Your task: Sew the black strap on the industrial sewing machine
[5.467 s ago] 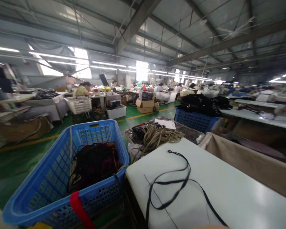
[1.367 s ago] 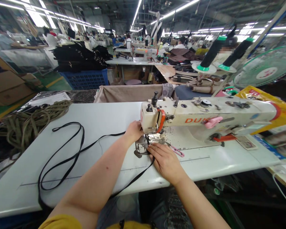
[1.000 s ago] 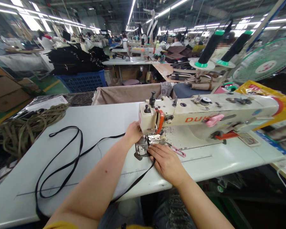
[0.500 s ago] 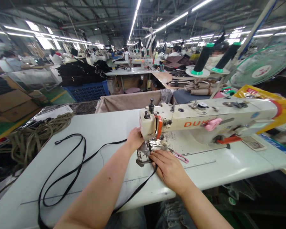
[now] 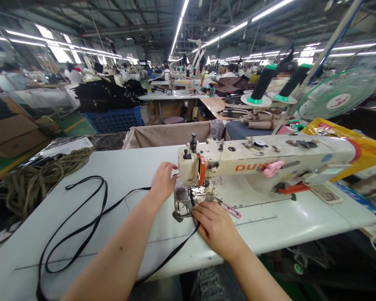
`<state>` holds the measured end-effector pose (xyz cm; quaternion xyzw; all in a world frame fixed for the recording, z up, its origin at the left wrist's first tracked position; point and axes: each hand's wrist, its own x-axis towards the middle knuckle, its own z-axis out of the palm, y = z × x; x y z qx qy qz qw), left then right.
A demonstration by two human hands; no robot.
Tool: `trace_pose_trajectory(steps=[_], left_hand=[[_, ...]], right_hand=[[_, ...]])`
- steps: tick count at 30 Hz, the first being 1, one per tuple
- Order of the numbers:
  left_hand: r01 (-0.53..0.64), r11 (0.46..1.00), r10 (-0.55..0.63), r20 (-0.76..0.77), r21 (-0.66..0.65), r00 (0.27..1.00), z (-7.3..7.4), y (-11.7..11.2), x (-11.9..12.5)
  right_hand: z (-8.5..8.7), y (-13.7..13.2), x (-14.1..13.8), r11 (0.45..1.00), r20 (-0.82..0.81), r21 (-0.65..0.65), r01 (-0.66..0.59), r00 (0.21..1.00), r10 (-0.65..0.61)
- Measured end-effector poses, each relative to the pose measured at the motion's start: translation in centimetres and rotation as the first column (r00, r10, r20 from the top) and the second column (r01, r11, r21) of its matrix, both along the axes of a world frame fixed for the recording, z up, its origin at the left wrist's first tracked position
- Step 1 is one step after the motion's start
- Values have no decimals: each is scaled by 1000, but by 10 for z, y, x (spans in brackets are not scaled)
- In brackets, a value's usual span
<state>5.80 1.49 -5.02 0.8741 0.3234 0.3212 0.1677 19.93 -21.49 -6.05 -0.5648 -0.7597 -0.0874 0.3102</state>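
A long black strap (image 5: 122, 203) loops over the left of the white sewing table (image 5: 134, 167) and runs behind my left hand (image 5: 163, 180). That hand is beside the sewing machine's (image 5: 244, 163) head, fingers bent, with a dark bit of strap at their tips. My right hand (image 5: 215, 225) rests in front of the needle plate (image 5: 183, 205), its fingers together and pressing on the strap, which passes beneath them toward the presser foot. From under this hand the strap drops over the table's front edge. Pink-handled thread snips (image 5: 230, 210) lie just right of it.
Olive straps (image 5: 47, 175) are heaped at the left edge. Behind the table is a beige fabric-lined bin (image 5: 166, 134). Black thread cones (image 5: 263, 85) and a green fan (image 5: 338, 98) stand at the right. A blue crate (image 5: 113, 121) with black pieces is farther back; other people sit at machines.
My left hand has drawn slightly back and left from the machine head, its fingers lifting a little. My right hand stays on the strap at the plate. The whole view has shifted slightly.
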Motion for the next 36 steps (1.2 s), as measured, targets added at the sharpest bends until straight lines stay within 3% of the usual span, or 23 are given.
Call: trace_pose_trajectory(steps=[2, 4, 7, 10, 13, 22, 36], left_hand=[[42, 999, -42, -6, -25, 999, 8, -17, -16], [194, 978, -198, -38, -79, 980, 14, -42, -30], [436, 888, -455, -146, -145, 879, 12, -81, -46], [545, 824, -563, -322, -153, 761, 1, -102, -55], [554, 828, -527, -455, -84, 718, -12, -100, -66], [426, 900, -307, -555, 96, 773, -24, -83, -102], [402, 907, -287, -515, 126, 808, -25, -86, -101]], right_hand=[[1, -1, 0, 1000, 5, -3, -6, 1000, 6], [2, -2, 0, 1000, 11, -2, -14, 1000, 14], [4, -3, 0, 1000, -6, 13, -21, 1000, 21], [4, -3, -1, 999, -31, 36, -1, 1000, 2], [3, -4, -1, 999, -27, 47, 7, 1000, -6], [5, -5, -2, 1000, -26, 4, -23, 999, 23], [3, -10, -3, 1000, 29, 27, -6, 1000, 5]])
